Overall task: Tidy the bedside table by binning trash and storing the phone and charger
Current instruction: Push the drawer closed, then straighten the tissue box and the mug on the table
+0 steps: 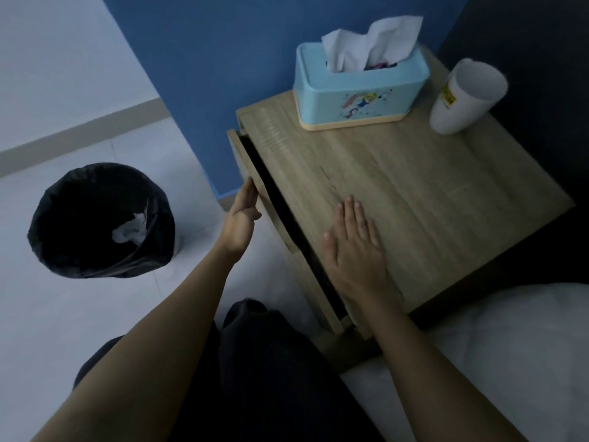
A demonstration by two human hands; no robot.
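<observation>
Two bare hands work the bedside counter (414,186): the left hand (240,223), fingers together and flat, presses on the front edge of a drawer (251,186) that stands a narrow gap open, gripping nothing; the right hand (353,247) lies palm down, fingers slightly spread, on the counter's near corner. At far left, a black-lined bin (98,221) sits on open tiled floor, crumpled white tissue (130,231) inside. Toward the counter's back edge stand a blue tissue box (360,90) and, at right, a white cup (467,100). Phone and charger cannot be seen. White bedding (497,362) borders the lower right.
</observation>
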